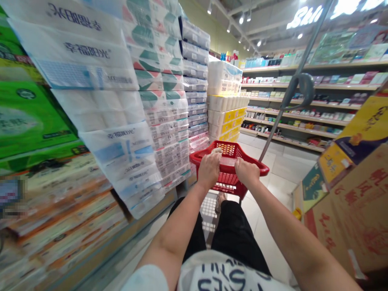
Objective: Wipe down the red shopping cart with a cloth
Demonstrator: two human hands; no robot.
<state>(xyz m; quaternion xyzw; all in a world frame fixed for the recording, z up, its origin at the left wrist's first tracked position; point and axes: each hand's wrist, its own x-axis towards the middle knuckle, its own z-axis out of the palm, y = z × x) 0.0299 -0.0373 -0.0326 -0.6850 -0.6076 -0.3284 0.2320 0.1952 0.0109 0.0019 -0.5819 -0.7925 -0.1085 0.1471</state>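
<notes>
A red shopping cart (pixel 232 178) with mesh sides stands right in front of my body. My left hand (pixel 210 165) is wrapped over the left part of its handle, with something small and pale showing at the fingers. On the right part of the handle, my right hand (pixel 247 171) is closed as well. Between my two hands a short stretch of the red handle (pixel 227 162) shows. A grey metal pole (pixel 274 125) with a curved grey hook (pixel 298 91) rises from the cart's right side.
Tall stacks of wrapped tissue packs (pixel 160 93) line the left. Cardboard boxes (pixel 351 202) stand close on the right. Shelves of small goods (pixel 303 101) cross the back, beyond a pale tiled floor (pixel 279 161).
</notes>
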